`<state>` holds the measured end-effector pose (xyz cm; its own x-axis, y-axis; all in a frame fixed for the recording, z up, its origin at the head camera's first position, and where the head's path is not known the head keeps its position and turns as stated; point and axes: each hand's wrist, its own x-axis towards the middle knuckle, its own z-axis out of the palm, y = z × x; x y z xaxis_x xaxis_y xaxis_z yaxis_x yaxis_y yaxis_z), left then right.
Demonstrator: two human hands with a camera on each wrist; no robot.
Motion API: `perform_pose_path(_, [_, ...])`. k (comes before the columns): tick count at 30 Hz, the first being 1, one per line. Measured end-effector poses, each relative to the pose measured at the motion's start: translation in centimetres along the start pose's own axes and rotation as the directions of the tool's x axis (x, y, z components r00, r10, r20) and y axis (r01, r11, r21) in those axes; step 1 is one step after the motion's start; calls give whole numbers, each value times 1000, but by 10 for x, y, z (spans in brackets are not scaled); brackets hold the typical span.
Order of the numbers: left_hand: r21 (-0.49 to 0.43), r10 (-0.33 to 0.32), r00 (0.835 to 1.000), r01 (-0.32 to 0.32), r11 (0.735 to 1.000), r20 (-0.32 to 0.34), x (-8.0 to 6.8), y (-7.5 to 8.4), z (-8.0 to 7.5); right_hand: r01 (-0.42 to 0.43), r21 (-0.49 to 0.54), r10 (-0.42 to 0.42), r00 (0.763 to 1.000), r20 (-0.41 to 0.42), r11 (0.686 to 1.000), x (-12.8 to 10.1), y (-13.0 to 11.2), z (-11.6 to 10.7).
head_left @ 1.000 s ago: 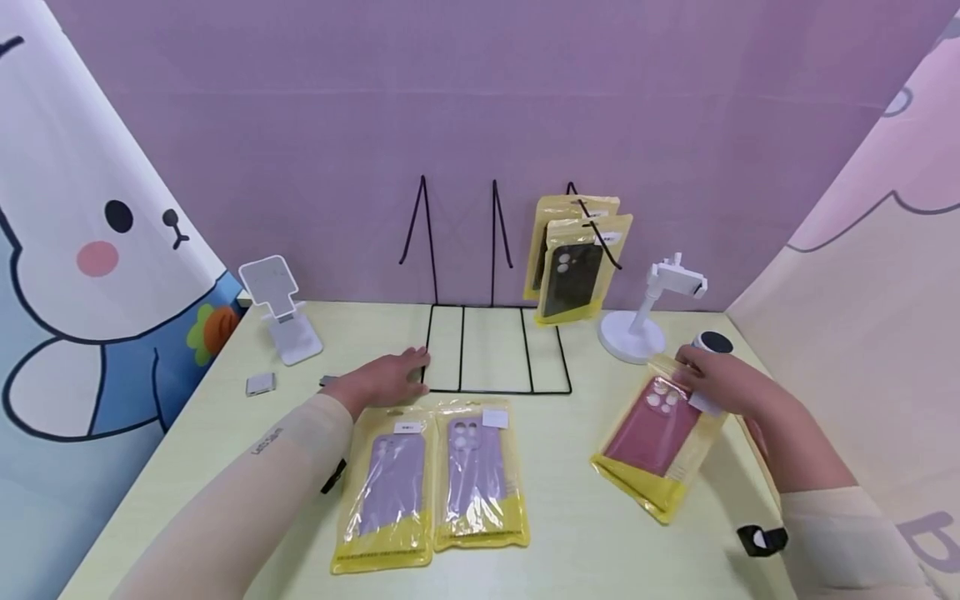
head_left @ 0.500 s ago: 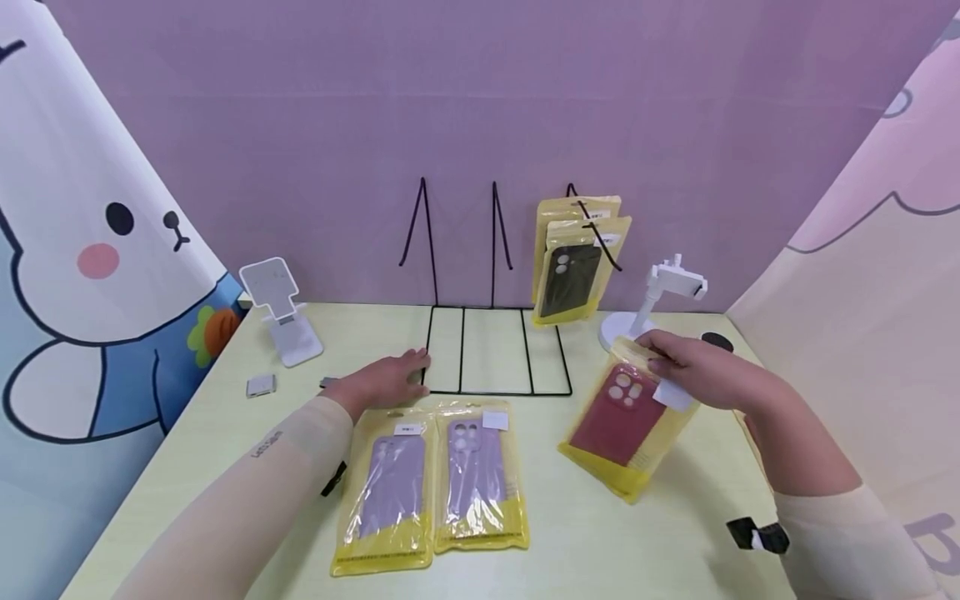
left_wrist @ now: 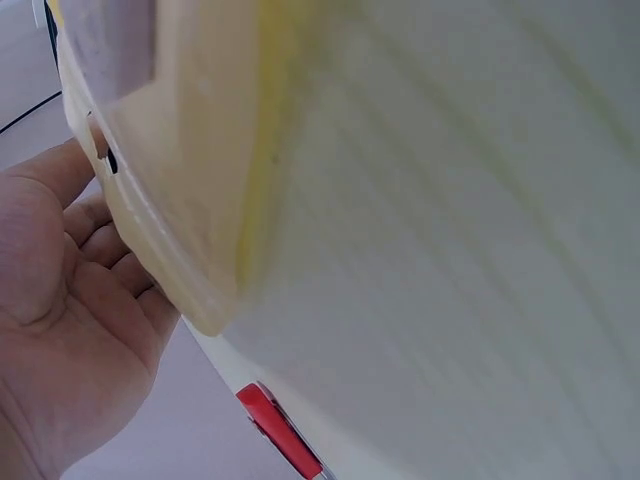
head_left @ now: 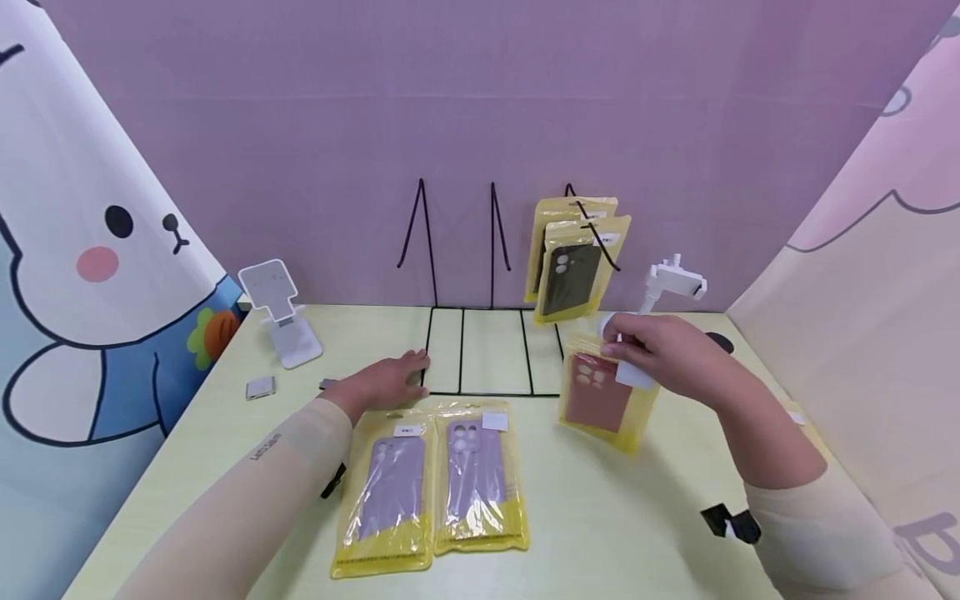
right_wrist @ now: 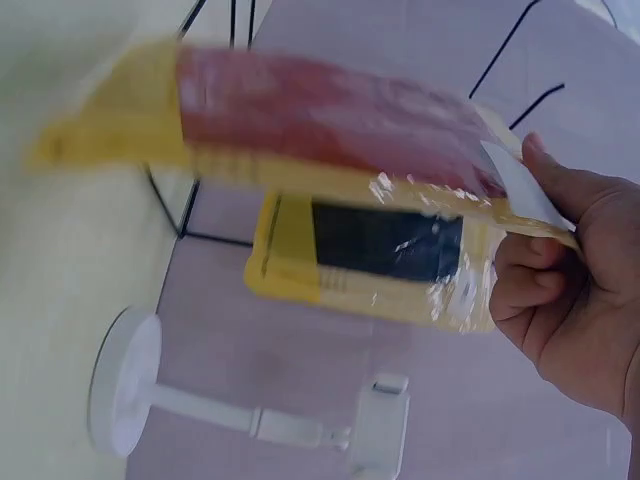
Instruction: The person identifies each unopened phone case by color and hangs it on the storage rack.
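Red case pack (head_left: pixel 600 398) is pinched at its top edge by the right hand (head_left: pixel 660 354), raised off the surface just before the rack (head_left: pixel 491 346). Light, floppy, slick film is judged; the top edge is best gripped. The left hand (head_left: pixel 386 379) is laid flat, relaxed.

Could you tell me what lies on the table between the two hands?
The black wire rack's base, in the head view, between the left hand and the right hand.
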<state>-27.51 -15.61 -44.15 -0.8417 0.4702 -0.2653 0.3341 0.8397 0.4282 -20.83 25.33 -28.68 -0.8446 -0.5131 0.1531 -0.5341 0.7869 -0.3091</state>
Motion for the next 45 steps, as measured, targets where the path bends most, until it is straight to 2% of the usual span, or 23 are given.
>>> perform_pose_path(4, [-11, -5, 1000, 5, 1000, 4, 0, 0, 0, 24, -17, -23, 1000, 21, 1000, 10, -12, -2])
perform_pose_path(12, [-3, 2, 1000, -2, 1000, -3, 2, -3, 3, 124, -2, -123, 991, 49, 992, 25, -35, -8])
perform_pose_path(17, [0, 17, 1000, -17, 1000, -8, 2, -3, 2, 148, -40, -150, 988, -30, 988, 38, -50, -10])
perform_pose_path(20, [3, 23, 1000, -23, 1000, -7, 2, -4, 1, 123, -66, -128, 989, -79, 990, 46, -60, -12])
perform_pose_path(27, [-14, 13, 1000, -13, 1000, 2, 0, -1, -1, 7, -52, -13, 993, -113, 999, 66, -80, -16])
perform_pose_path(33, [-7, 22, 1000, -22, 1000, -2, 1, -1, -2, 63, -78, -76, 981, -178, 995, 80, -82, -15])
perform_pose_path(38, [6, 26, 1000, -26, 1000, -9, 2, -1, -1, 92, -91, -109, 974, -200, 992, 92, -80, -16])
perform_pose_path(41, [4, 28, 1000, -28, 1000, -10, 1, -1, -2, 81, -88, -97, 976, -194, 993, 98, -80, -16])
perform_pose_path(45, [-1, 16, 1000, -16, 1000, -6, 0, -2, -1, 34, -82, -46, 988, -148, 996, 108, -82, -14])
